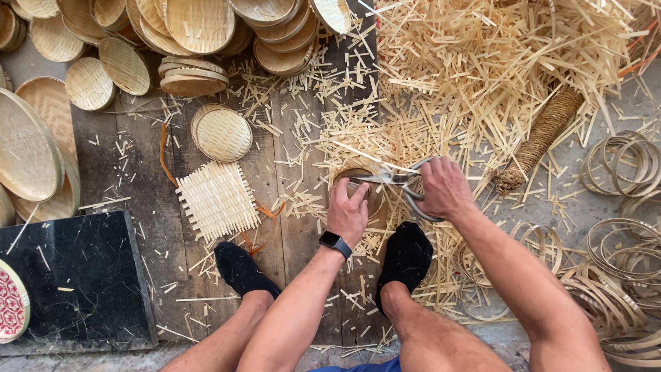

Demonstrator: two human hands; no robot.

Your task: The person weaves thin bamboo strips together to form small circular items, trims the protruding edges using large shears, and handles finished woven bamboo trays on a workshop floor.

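My left hand [348, 211] grips a small round woven bamboo tray [356, 176] by its near rim, holding it on the wooden boards. A dark watch sits on that wrist. My right hand [444, 187] holds a pair of large metal scissors [394, 178]; its blades point left and lie across the tray's top edge. Both hands are close together above a litter of cut bamboo strips. My two feet in black socks rest on the boards just below the hands.
A square woven bamboo mat [218, 200] and a finished round tray [222, 133] lie left of the hands. Stacks of round trays [193, 27] fill the top left. A heap of bamboo offcuts [496, 62] sits top right, bamboo hoops [623, 255] right, a black slab [76, 279] bottom left.
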